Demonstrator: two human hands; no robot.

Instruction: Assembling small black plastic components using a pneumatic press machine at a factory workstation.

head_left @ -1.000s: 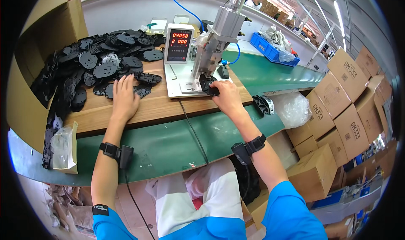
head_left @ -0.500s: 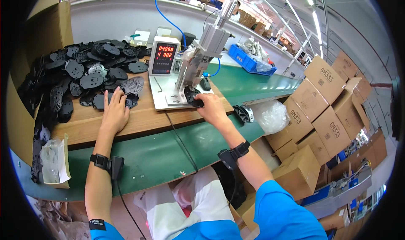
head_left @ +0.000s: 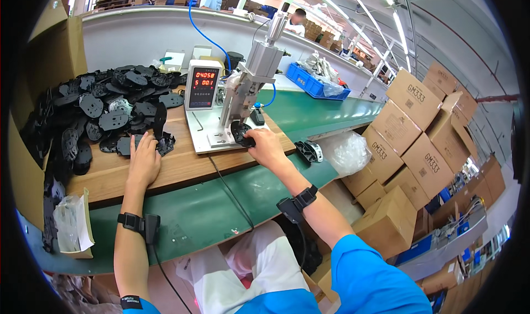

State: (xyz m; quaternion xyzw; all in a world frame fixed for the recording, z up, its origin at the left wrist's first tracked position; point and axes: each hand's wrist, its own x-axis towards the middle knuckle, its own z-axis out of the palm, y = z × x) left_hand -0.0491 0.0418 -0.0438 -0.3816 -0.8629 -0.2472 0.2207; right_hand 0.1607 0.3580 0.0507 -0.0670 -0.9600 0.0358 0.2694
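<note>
My right hand (head_left: pixel 267 147) pinches the near edge of a black molded plastic part (head_left: pixel 240 133), which sits under the head of a small bench press (head_left: pixel 245 88). In my left hand (head_left: pixel 143 162), beside the pile, a thin dark plastic plate (head_left: pixel 160 118) stands nearly edge-on at the fingers. Its grip is partly hidden. More black plates lie under and around those fingertips. A large heap of black plastic plates (head_left: pixel 113 120) spreads over the left of the wooden board (head_left: pixel 182 162). The press stands on a pale metal base (head_left: pixel 207 141).
A controller box (head_left: pixel 202 88) with red digits stands left of the press. One black-and-silver part (head_left: pixel 309 152) and a clear plastic bag (head_left: pixel 346 153) lie to the right. Behind is a blue crate (head_left: pixel 317 82); cardboard boxes (head_left: pixel 417 101) are stacked at right. Two people are beyond the partition.
The plate at my left hand has turned from showing its flat face to nearly edge-on. My right hand stays on the part under the press. The whole view has shifted slightly.
</note>
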